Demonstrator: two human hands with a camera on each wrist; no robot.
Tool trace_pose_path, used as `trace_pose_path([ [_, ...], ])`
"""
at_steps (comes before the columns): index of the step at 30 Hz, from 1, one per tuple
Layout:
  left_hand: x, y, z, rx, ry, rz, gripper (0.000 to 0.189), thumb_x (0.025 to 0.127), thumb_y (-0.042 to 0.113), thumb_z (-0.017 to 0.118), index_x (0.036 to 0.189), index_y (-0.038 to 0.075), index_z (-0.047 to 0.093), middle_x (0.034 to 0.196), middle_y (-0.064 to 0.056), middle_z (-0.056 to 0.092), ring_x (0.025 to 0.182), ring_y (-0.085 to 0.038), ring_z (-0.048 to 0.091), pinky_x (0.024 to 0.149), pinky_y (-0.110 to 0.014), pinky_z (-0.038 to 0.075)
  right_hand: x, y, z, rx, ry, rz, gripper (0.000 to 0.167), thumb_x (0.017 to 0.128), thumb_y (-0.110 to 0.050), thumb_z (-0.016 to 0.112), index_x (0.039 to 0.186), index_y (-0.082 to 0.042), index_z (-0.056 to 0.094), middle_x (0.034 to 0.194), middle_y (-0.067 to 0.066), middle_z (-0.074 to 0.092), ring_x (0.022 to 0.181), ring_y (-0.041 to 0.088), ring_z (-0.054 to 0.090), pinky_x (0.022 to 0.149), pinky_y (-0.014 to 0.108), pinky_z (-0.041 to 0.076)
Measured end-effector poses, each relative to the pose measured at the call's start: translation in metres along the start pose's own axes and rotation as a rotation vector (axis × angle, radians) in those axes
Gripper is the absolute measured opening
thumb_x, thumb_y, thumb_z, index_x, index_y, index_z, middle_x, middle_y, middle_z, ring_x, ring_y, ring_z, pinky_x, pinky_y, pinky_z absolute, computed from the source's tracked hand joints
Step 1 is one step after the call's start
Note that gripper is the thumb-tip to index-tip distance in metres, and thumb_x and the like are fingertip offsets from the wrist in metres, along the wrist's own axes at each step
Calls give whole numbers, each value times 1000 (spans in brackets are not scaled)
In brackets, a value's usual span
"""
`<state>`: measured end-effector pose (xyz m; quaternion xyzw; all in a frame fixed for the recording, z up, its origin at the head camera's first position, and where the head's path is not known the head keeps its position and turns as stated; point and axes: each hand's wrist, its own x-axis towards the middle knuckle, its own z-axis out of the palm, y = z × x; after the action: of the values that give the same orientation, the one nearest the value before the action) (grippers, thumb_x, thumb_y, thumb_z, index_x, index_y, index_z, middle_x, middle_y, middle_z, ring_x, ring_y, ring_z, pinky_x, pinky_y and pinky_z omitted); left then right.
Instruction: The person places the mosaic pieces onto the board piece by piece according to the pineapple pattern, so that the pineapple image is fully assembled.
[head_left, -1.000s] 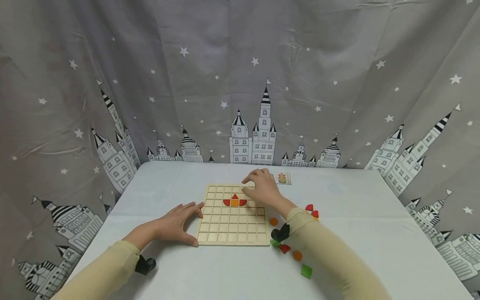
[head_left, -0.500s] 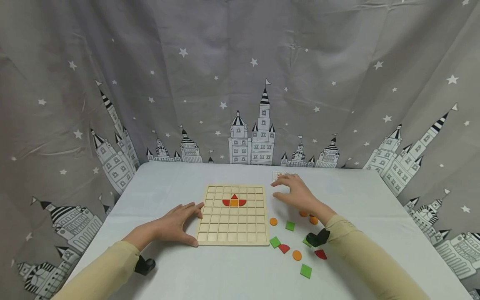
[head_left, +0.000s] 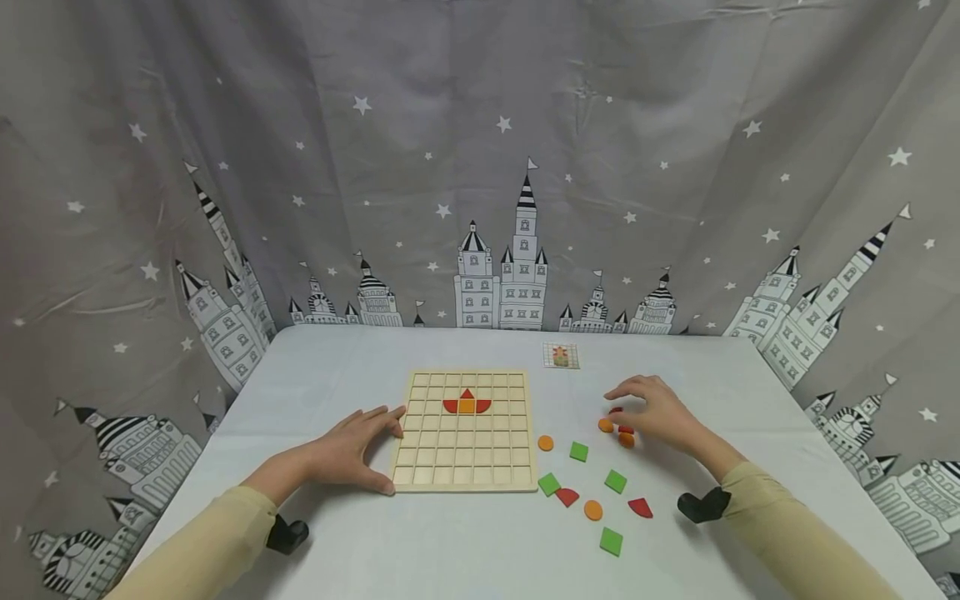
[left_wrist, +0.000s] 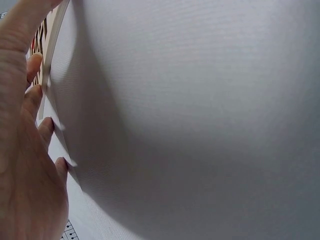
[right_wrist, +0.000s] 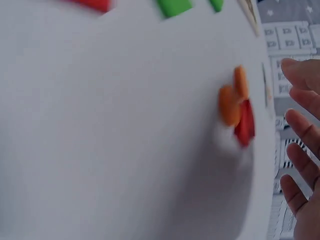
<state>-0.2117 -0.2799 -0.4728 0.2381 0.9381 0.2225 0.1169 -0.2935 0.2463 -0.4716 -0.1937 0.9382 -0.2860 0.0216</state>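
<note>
My left hand (head_left: 337, 454) rests at the left edge of a wooden grid board (head_left: 465, 477), its thumb and fingers spread and touching the frame. On the board's upper part sit a red triangle (head_left: 467, 393), an orange square (head_left: 467, 407) below it, and a red quarter-round piece on either side. To the right, my right hand (head_left: 663, 414) hovers with fingers apart, holding nothing visible. Just by its fingertips lie two orange discs (head_left: 626, 440) and red pieces (head_left: 626, 430), partly hidden by the hand. The right wrist view shows the discs (right_wrist: 229, 106) blurred, with a gap to the fingers.
Right of the board lie several green squares (head_left: 616, 482), more orange discs (head_left: 593, 510) and red quarter-round pieces (head_left: 641, 507). A small pattern card (head_left: 561, 356) lies at the back of the white table (head_left: 330, 542). A grey castle-print curtain (head_left: 420, 125) hangs behind.
My right hand has moved from above the board rightward, past the card, to the loose orange and red pieces. The left hand has stayed at the board's edge.
</note>
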Motion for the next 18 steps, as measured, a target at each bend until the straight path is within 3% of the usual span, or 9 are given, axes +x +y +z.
trace_pose_path([
  [8, -1, 2, 0, 7, 8, -3, 74, 71, 62, 86, 122, 20, 54, 164, -13, 33, 150, -47, 24, 121, -67, 12, -31, 25, 0, -48, 66, -17, 21, 83, -36, 84, 99, -24, 80, 112, 3, 68, 118, 38, 48, 98, 65, 40],
  [18, 1, 0, 1, 5, 9, -7, 74, 70, 64, 86, 122, 21, 53, 165, -12, 32, 150, -47, 24, 121, -66, 12, -50, 36, 7, -51, 93, 15, 18, 83, -33, 86, 98, -24, 80, 110, 2, 67, 116, 37, 49, 98, 64, 40],
])
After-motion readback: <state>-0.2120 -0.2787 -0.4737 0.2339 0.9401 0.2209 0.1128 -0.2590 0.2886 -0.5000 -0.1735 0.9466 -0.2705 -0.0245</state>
